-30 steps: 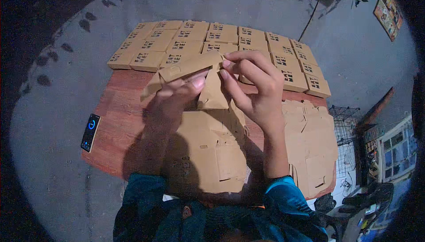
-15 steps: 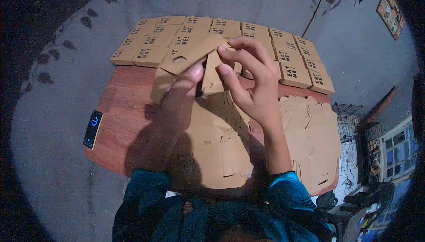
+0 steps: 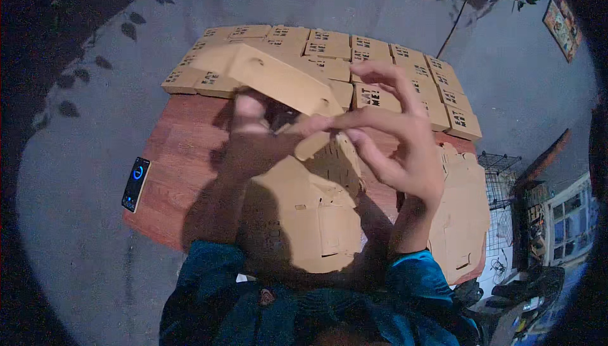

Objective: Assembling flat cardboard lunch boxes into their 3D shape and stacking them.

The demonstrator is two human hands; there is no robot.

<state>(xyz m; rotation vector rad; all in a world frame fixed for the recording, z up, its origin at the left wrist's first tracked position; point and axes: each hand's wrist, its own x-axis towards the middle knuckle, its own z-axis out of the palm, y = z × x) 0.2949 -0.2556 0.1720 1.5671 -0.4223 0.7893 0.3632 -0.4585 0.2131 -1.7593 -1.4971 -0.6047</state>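
Note:
A brown cardboard box (image 3: 285, 83), partly folded, is held up tilted over the table, its side wall with small curved slots facing me. My left hand (image 3: 253, 115) grips it from underneath and its left side; part of that hand is in shadow and blurred. At the box's lower right, my right hand (image 3: 405, 143) has thumb and index finger at a small loose flap (image 3: 310, 148), while its other fingers are raised apart. Below the hands lies a stack of flat cardboard blanks (image 3: 310, 219), with slots and cut lines, partly shadowed by my left arm.
Rows of folded cardboard boxes (image 3: 370, 97) with dark lettering line the far side of the reddish wooden table (image 3: 183, 137). More flat blanks (image 3: 459, 219) lie at the right. A phone (image 3: 135, 184) with a lit screen rests at the left edge. A wire rack (image 3: 500, 181) stands beyond the right edge.
The box has turned so its slotted side wall faces me, and its upper part has swung left. My right hand has moved right and down, its fingers now spread wider.

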